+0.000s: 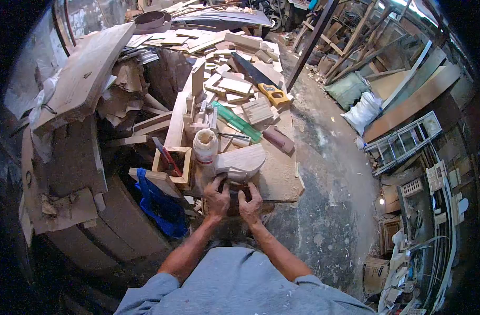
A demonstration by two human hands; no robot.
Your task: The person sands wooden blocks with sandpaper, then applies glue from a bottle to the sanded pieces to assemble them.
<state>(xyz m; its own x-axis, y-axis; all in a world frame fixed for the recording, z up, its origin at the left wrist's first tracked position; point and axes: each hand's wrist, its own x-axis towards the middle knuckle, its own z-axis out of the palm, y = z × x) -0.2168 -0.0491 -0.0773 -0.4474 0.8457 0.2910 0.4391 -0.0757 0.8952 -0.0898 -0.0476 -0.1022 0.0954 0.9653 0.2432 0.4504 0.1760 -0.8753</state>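
Both of my hands are at the near edge of the cluttered workbench [279, 184]. My left hand [217, 196] and my right hand [250, 202] have bent fingers around a small dark piece between them, too shadowed to identify. Just beyond the fingertips lies a pale curved wooden piece [242, 160]. A white open jar [205, 147] stands to its left. Left of the jar, a wooden box [186, 165] holds a red-handled tool [171, 160]. A brown block [278, 139] lies farther right on the bench.
Many wood offcuts [235, 85] cover the bench behind, with a yellow-handled saw [274, 94] and a green strip [237, 122]. Blue cloth [158, 210] hangs at the left. A large plank [85, 79] rises at far left; a ladder [405, 143] lies right.
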